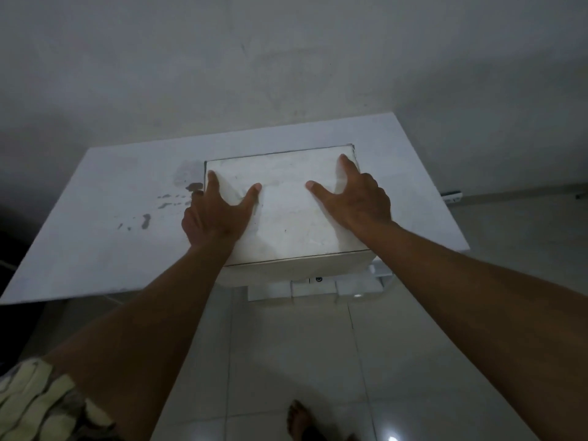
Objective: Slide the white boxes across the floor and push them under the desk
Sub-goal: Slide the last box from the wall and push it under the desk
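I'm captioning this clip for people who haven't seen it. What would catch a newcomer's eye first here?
First, two bare hands, left hand and right hand, gripping a white box by its sides at centre frame, over the white desk. Next, dark smudges mark the desktop left of the box. Below the desk's near edge, smaller white boxes sit on the tiled floor.

One head-worn wide-angle view looks steeply down, close over the white desk (105, 224), tiled floor (286, 361) toward 6 o'clock.
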